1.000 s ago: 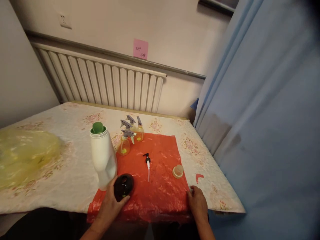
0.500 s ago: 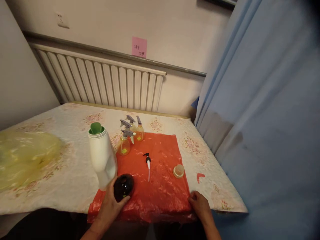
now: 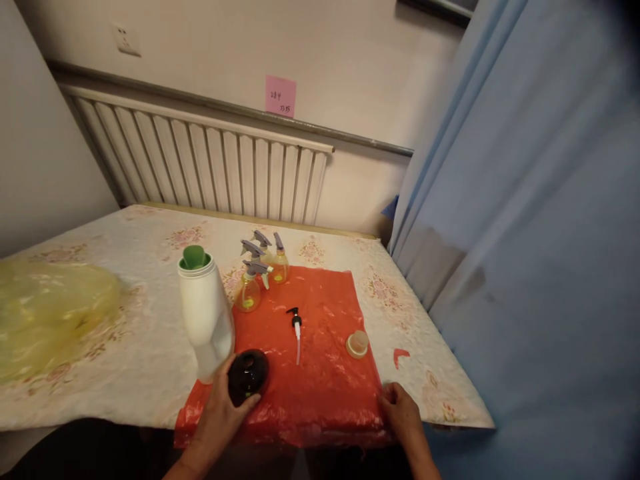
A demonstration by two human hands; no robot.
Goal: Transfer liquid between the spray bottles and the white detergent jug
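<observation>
My left hand (image 3: 220, 413) is closed around a dark, glossy bottle (image 3: 249, 377), whose round opening faces up. My right hand (image 3: 404, 415) is closed, its fingertips pinching the right edge of a red plastic sheet (image 3: 320, 393) near the table's front. On the sheet lies a black and white pump head (image 3: 297, 323) with a clear tube pointing toward me. A translucent cap (image 3: 357, 344) sits by the sheet's right side. Just beyond my left hand stands a tall white bottle (image 3: 205, 313) with a green piece (image 3: 194, 256) in its mouth.
Several clear spray bottles (image 3: 250, 293) with grey triggers stand at the sheet's back left. Crumpled yellow plastic (image 3: 55, 313) covers the table's left side. A red scrap (image 3: 400, 357) lies on the flowered tablecloth (image 3: 430, 353). A blue curtain (image 3: 530, 233) hangs along the right; a radiator (image 3: 225, 167) lines the wall.
Almost nothing differs. Both hands keep their places, the left on the dark bottle and the right at the sheet's edge; the view has shifted very slightly.
</observation>
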